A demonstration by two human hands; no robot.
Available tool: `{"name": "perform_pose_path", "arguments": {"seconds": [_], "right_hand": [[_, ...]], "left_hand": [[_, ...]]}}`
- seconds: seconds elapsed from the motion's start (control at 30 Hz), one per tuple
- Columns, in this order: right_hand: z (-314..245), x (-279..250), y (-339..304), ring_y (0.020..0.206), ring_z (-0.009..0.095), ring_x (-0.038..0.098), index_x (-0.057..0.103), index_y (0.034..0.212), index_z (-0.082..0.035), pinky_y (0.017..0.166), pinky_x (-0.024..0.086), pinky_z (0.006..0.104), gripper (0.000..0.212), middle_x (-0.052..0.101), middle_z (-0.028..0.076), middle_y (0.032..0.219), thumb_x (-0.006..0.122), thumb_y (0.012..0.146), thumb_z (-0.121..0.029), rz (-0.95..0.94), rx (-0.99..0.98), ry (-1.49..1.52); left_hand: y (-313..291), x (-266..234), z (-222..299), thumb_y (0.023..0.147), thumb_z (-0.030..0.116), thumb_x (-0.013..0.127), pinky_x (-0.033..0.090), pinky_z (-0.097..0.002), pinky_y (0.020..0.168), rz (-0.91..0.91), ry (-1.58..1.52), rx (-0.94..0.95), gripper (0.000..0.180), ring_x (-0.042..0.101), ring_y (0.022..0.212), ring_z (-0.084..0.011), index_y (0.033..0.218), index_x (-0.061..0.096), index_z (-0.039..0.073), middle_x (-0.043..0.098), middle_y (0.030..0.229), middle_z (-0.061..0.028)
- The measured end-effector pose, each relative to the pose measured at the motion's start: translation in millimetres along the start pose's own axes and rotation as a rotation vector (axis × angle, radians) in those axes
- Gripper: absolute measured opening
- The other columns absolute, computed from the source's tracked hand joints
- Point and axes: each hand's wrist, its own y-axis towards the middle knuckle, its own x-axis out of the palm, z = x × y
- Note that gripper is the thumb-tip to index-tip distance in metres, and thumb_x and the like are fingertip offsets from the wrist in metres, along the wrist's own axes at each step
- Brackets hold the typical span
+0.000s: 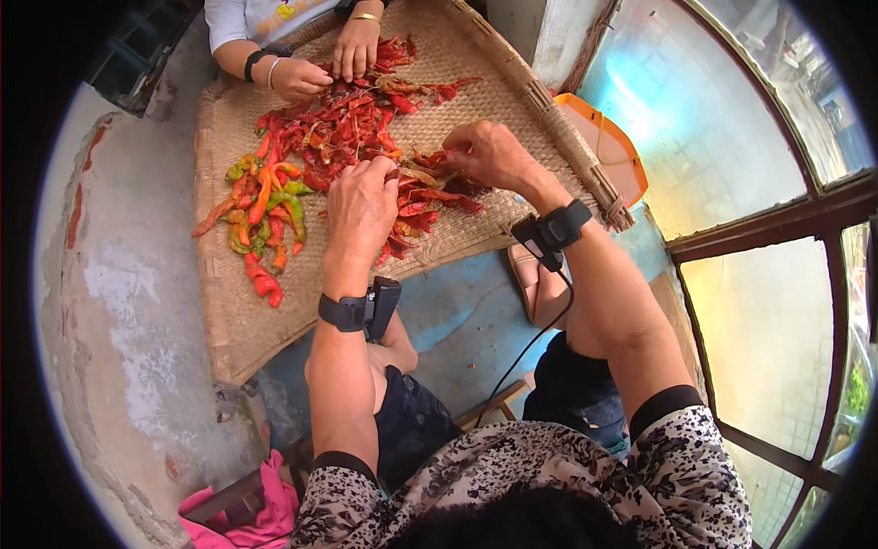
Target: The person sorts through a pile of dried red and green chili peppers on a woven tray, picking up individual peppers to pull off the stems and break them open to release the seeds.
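Observation:
A heap of dried red chili peppers [343, 123] is spread over a woven tray [302, 316]. My left hand [364, 203] is closed at the heap's near edge, with a bit of red chili pepper showing at its fingertips. To its right, my right hand [497, 160] curls its fingers round a red chili pepper, part of which shows between them. A smaller group of dried chili peppers [430, 197] lies between and below my hands. Fresher orange, green and red peppers [265, 210] lie apart on the tray's left side. My fingertips are partly hidden.
Across the tray, another person's two hands [357, 46] [297, 79] work at the heap's far edge. An orange-rimmed container [604, 137] stands beyond the tray's right edge, near framed windows [754, 339]. A pink cloth or bag [265, 503] sits at lower left. A cable [540, 334] hangs from my right wrist.

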Motion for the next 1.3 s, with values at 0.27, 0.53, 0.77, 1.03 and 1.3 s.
{"name": "perform_pose_path", "arguments": {"seconds": [0.27, 0.53, 0.77, 1.03, 1.3], "right_hand": [[-18, 2, -1, 0.083, 0.035, 0.061, 0.063, 0.090, -0.004, 0.073, 0.049, 0.0416, 0.016, 0.063, 0.016, 0.085, 0.060, 0.076, -0.011, -0.009, -0.092, -0.270], [2, -34, -20, 0.059, 0.008, 0.052, 0.062, 0.088, -0.001, 0.052, 0.044, 0.0238, 0.014, 0.059, 0.003, 0.069, 0.063, 0.085, -0.014, 0.050, 0.128, 0.275], [36, -63, -23, 0.062, 0.011, 0.051, 0.055, 0.085, -0.006, 0.056, 0.043, 0.0235, 0.014, 0.059, 0.003, 0.076, 0.058, 0.090, -0.019, 0.763, 0.334, 1.649], [32, -26, -6, 0.064, 0.018, 0.057, 0.060, 0.093, -0.003, 0.059, 0.047, 0.0304, 0.022, 0.064, 0.007, 0.077, 0.058, 0.089, -0.024, 0.322, 0.347, 1.039], [4, 31, 16, 0.098, 0.034, 0.054, 0.060, 0.105, -0.005, 0.083, 0.046, 0.0423, 0.030, 0.057, 0.018, 0.097, 0.063, 0.076, -0.014, 0.107, -0.137, -0.370]], "left_hand": [[7, -7, -9, 0.087, 0.015, 0.054, 0.045, -0.0423, 0.066, 0.101, 0.030, -0.069, 0.012, 0.059, 0.078, -0.0352, 0.090, 0.058, 0.004, 0.061, 0.081, -0.0158], [6, -12, -7, 0.088, 0.016, 0.053, 0.050, -0.0436, 0.071, 0.008, 0.056, -0.256, 0.017, 0.063, 0.083, -0.0355, 0.099, 0.058, 0.004, 0.065, 0.094, -0.0156], [5, -7, 3, 0.087, 0.017, 0.055, 0.050, -0.0441, 0.072, -0.050, 0.050, -0.206, 0.020, 0.062, 0.085, -0.0368, 0.102, 0.058, 0.004, 0.064, 0.095, -0.0165], [2, -3, 4, 0.087, 0.017, 0.056, 0.049, -0.0445, 0.070, -0.017, 0.026, -0.144, 0.017, 0.061, 0.082, -0.0351, 0.096, 0.058, 0.004, 0.064, 0.089, -0.0143], [2, -1, 6, 0.083, 0.014, 0.060, 0.049, -0.0432, 0.066, -0.006, 0.024, -0.072, 0.013, 0.061, 0.078, -0.0334, 0.089, 0.057, 0.003, 0.062, 0.085, -0.0140]]}}
